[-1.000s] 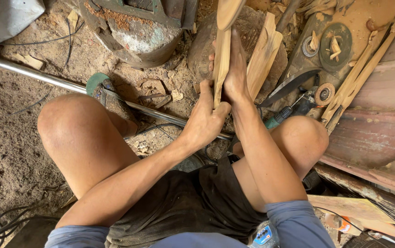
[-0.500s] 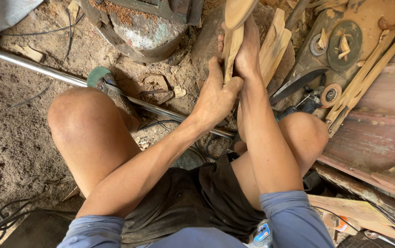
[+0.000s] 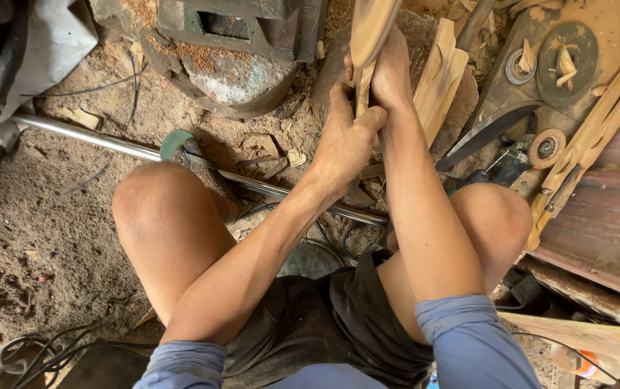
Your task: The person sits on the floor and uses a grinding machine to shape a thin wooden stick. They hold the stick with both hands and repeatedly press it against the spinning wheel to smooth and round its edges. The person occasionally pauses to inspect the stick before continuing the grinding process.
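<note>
Left hand (image 3: 344, 140): fingers wrapped tight round the narrow handle of the wooden piece (image 3: 371, 32).
Right hand (image 3: 391, 68): closed on the same handle, just above and touching the left.
Wooden piece: upright between the knees, broad end at the top edge.
Floor (image 3: 43, 216): sawdust-strewn dirt.
Metal pipe (image 3: 94, 137): lying across floor beneath the left forearm.
Curved blade (image 3: 486, 133): right of hands, apart.

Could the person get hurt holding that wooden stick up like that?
Maybe. Both the left hand and right hand clamp the narrow wooden piece, so a slip might pinch fingers or leave splinters. A curved blade lies bare on the ground close to the right knee. Loose cables by the left leg could trip someone.
</note>
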